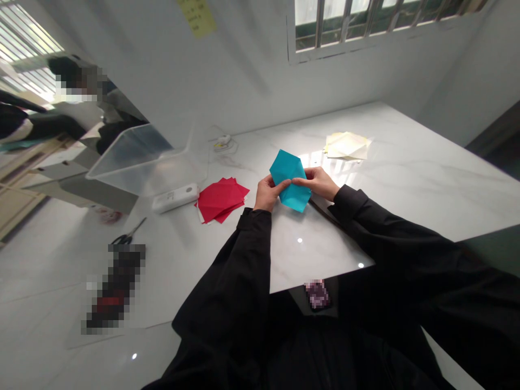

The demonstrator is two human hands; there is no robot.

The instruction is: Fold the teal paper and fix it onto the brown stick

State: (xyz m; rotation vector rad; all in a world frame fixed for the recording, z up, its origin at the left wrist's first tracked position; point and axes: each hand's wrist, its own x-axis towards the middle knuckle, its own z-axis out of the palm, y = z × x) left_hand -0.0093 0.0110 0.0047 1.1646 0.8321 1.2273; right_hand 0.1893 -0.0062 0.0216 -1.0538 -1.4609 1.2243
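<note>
Our left hand [270,194] and right hand [316,183] both pinch a folded teal paper [286,176], fingertips meeting near its middle. The paper sits over the middle of the surface [410,184], white marble with grey veins. We can't tell if its lower tip touches the stone.

Near the left hand: a stack of red folded paper [221,199], with a white power bank [175,197] just beside it. Past the right hand: a pile of cream paper [347,146]. A thin dark strip [323,213] lies just below the right hand.

Further left: a clear plastic bin [146,162] at the surface edge, a small white cable device [222,142] behind it, black-handled scissors [128,234], and a pixelated object [116,287] we can't identify.

Room: pale wall [244,70] with a yellow sticky note [196,16], barred window [390,24] above. A second person [77,103] stands at far left.
</note>
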